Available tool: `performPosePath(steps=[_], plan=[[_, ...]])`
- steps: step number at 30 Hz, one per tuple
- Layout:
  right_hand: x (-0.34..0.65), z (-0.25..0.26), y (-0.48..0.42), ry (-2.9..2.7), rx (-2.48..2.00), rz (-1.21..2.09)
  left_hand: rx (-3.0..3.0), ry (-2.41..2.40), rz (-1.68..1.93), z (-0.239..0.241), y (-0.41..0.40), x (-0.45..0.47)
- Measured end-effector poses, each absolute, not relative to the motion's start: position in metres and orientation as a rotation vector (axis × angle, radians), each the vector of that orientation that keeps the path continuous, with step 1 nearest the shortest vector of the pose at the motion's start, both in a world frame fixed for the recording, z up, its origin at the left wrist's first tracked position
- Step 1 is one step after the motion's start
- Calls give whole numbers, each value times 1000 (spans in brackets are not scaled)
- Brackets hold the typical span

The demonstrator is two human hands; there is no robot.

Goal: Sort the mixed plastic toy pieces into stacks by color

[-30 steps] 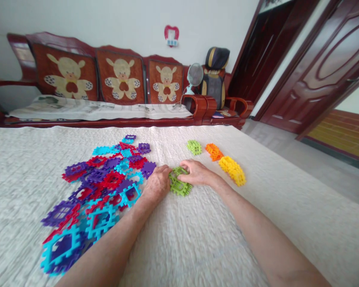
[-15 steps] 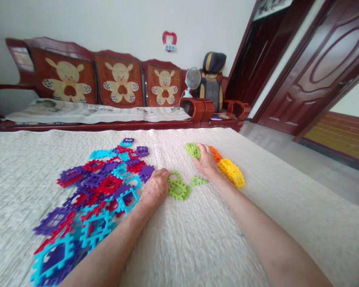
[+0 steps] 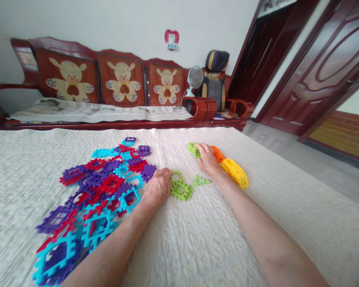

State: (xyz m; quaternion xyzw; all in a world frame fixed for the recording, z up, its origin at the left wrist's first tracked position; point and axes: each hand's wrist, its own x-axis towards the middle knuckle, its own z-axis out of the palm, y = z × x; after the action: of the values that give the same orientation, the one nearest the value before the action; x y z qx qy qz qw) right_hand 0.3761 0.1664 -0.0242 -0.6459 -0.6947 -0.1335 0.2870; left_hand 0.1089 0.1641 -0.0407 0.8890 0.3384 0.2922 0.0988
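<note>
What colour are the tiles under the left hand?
Lime green tiles, touched by the left hand; clearest in the head view.

Both bare forearms extend forward from the lower edge of the view and converge slightly toward the centre. The left hand [image 3: 157,188] lies palm down, knuckles up, with its fingers curled loosely and the fingertips pointing right. The right hand [image 3: 208,158] reaches farther forward than the left, palm down, fingers bent downward, the 2 hands apart.
</note>
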Motion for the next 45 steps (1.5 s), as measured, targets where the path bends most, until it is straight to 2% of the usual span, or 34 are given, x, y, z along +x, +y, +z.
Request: performPosePath(steps=[12,18,21,30,45], plan=[[370,-17,158,-1691,-1627,-302,2599,1005,875,-41,164,109],[338,-10,155,-1964,-1462,400,2522,1073,939,-43,165,110],[325,-4,149,-2098,-1443,572,2494,1095,989,-46,167,111],[302,8,141,-2457,-1316,479,2461,1100,1035,-47,169,111],[292,7,141,-2492,-1298,461,2461,1099,1075,-48,170,112]])
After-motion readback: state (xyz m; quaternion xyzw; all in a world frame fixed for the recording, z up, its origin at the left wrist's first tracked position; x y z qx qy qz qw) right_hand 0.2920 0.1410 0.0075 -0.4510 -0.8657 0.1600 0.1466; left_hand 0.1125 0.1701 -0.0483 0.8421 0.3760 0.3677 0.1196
